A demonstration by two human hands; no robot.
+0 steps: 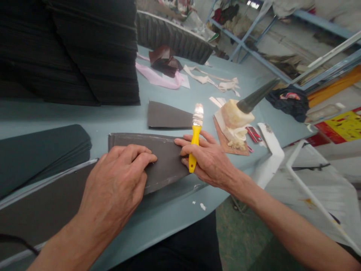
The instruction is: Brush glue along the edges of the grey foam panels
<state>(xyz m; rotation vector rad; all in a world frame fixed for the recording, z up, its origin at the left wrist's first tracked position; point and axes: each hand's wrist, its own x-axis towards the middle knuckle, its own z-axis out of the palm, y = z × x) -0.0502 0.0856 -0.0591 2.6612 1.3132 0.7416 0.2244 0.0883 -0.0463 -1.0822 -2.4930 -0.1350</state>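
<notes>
A dark grey fabric-like panel [166,160] with whitish smears along its long edges lies on the table before me. My left hand [121,175] rests on its left part, fingers curled and pressed together; whatever they may pinch is hidden. At the panel's right end is my right hand [204,154], its fingertips touching the panel. Held in that same hand is a paintbrush [195,141] with a yellow handle, its white-coated bristles pointing away from me. Just beyond lies a smaller stack of dark grey pieces [170,116].
Tall black stacks [93,49] stand at the back left. Dark green panels [42,154] and a long dark panel [47,214] lie left. A glue-crusted container [235,114] with a dark handle-like piece sits right, near a red packet [254,134]. Fabric scraps [160,77] lie behind.
</notes>
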